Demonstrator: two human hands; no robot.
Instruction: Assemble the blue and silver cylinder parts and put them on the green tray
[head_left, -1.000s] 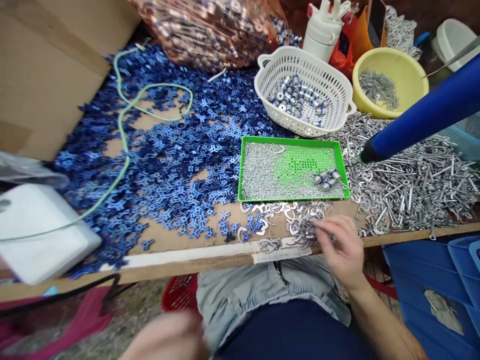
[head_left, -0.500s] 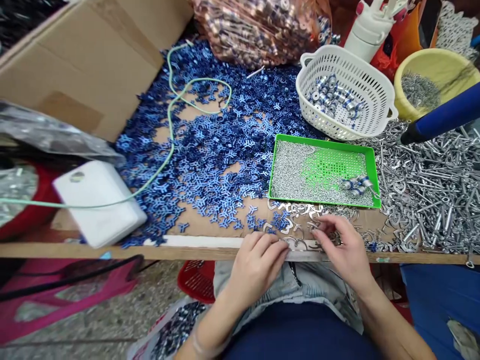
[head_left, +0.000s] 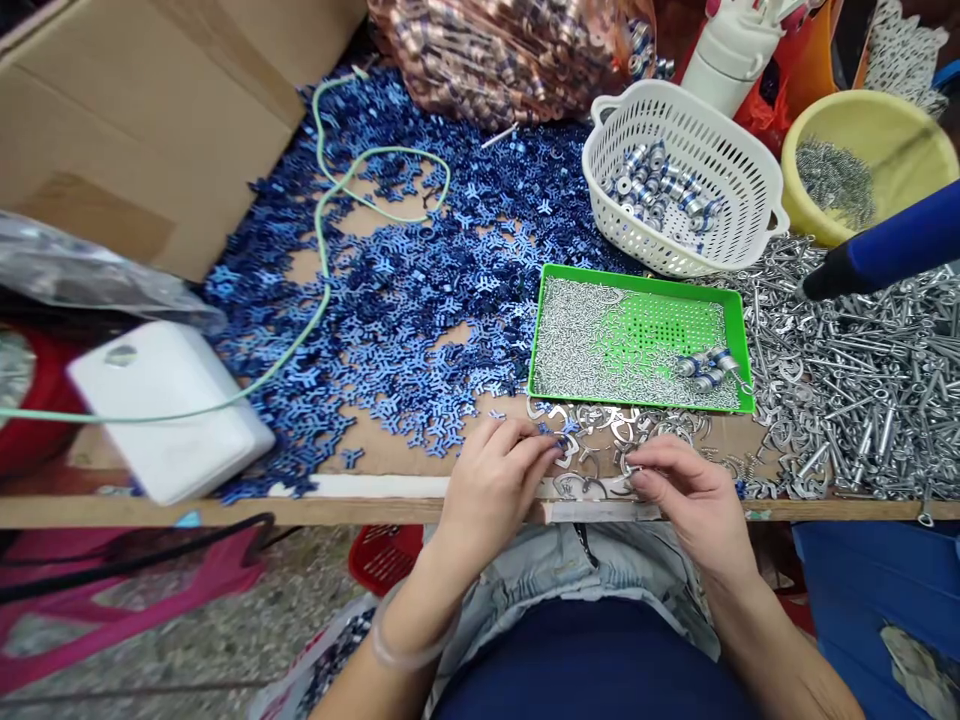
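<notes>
At the table's front edge, my left hand (head_left: 491,490) has its thumb and fingers pinched together on a small blue three-pronged piece (head_left: 561,441), mostly covered by the fingertips. My right hand (head_left: 694,505) pinches a curved silver metal piece (head_left: 625,462) a short way to the right. Between and around both hands lie loose silver hook-shaped pieces (head_left: 581,487). Behind them is a green tray (head_left: 637,402) with tiny silver parts spread over its floor and a few blue-and-silver cylinders (head_left: 705,370) at its right end.
Blue three-pronged pieces (head_left: 420,290) cover the left and back. A green cord (head_left: 328,270) crosses them towards a white box (head_left: 172,420). A white basket (head_left: 675,255) holds cylinders. Metal pins (head_left: 877,390) heap at right beneath a blue-handled tool (head_left: 885,240). A yellow bowl (head_left: 900,135) stands behind.
My left hand has moved forward from the table edge, its fingertips now closed at the blue three-pronged piece. My right hand has shifted slightly, its fingers closer together. The view has shifted a little.
</notes>
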